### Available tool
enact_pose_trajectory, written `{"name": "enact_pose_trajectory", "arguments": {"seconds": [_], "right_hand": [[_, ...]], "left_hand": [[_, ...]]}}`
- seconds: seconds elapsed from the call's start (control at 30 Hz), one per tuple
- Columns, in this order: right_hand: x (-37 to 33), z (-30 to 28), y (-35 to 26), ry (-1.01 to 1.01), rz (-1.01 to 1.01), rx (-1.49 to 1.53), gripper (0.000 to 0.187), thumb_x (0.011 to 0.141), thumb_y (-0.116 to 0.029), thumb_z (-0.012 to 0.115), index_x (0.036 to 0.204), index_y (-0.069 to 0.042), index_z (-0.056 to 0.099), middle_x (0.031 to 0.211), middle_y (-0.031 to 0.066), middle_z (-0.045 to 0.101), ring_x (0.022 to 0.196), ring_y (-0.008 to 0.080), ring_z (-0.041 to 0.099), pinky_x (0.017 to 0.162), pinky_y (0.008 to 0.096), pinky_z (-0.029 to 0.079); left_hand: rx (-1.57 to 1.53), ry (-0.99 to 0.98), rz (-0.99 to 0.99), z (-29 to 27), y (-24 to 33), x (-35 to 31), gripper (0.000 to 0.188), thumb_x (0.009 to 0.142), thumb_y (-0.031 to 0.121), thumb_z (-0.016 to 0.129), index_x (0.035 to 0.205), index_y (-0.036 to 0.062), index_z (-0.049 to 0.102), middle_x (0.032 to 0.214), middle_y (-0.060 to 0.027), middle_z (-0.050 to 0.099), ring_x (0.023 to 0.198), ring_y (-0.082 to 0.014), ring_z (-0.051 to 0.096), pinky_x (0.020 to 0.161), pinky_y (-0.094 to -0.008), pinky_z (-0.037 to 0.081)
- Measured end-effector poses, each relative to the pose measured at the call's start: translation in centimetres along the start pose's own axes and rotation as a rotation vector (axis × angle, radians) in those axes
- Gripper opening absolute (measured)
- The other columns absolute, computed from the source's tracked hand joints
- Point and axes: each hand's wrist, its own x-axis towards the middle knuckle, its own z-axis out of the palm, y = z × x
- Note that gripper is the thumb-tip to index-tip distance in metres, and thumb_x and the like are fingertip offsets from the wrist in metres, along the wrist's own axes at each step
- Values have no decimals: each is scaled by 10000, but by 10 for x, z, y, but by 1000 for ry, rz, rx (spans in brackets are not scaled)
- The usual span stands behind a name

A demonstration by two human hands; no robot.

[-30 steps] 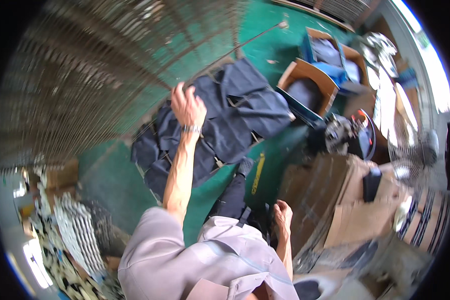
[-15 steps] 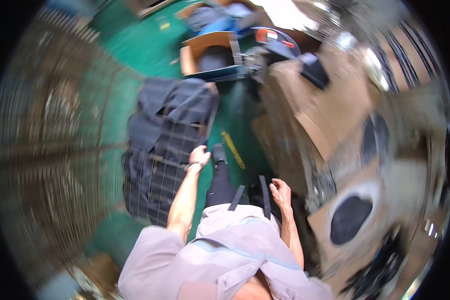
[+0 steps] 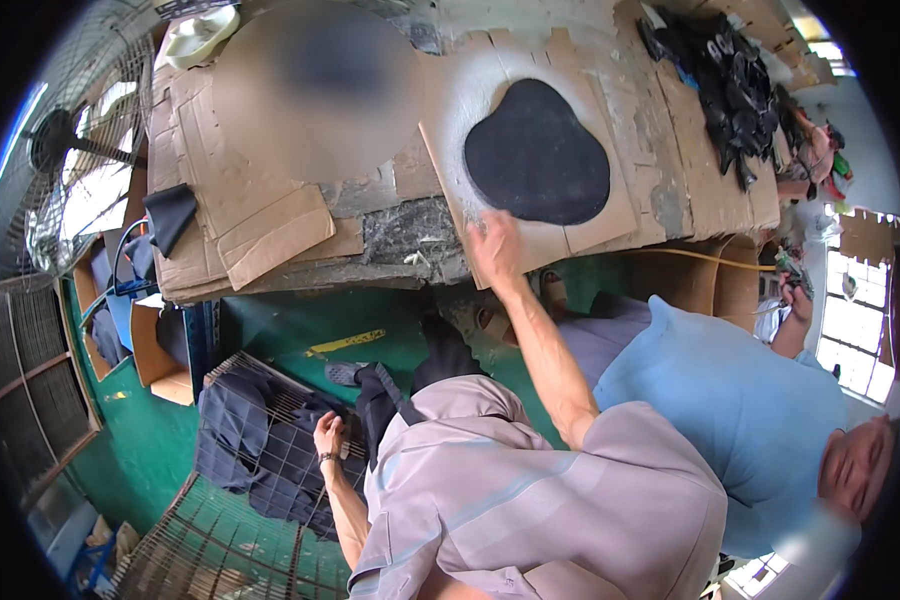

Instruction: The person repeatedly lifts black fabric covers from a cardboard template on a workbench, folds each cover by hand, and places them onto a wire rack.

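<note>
Cardboard sheet, brown and flat [image 3: 530,110], lies on the far counter [image 3: 400,235] with a black rounded cutout shape [image 3: 537,152] on it; it looks light, stiff, bendable, best gripped at its near edge. Dark cloth [image 3: 235,430] drapes softly over a wire rack [image 3: 270,455], near left. Right hand [image 3: 495,245] presses the sheet's edge, fingers spread. Left hand [image 3: 328,438] rests loosely curled on the cloth.

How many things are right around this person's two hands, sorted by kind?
Black rounded pads on cardboard: 1, the black pad just beyond the right hand.
Cardboard sheets under that pad: 1, the cardboard sheet.
Wire racks: 1, the wire rack by the left hand.
Dark cloth bundles on that rack: 1, the dark cloth.
Total: 4
</note>
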Motion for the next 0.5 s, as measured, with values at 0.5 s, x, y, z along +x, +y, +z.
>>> {"name": "enact_pose_trajectory", "arguments": {"seconds": [0.5], "right_hand": [[99,-10,89,-170,42,-237,342,807,-295,831,1049,-102,687,1054,111,661,1018,327,641,826,472,527]], "left_hand": [[366,-436,778,320,349,-47,299,956,66,607,1250,33,651,1100,-152,734,1015,-238,717,886,-343,556]]}}
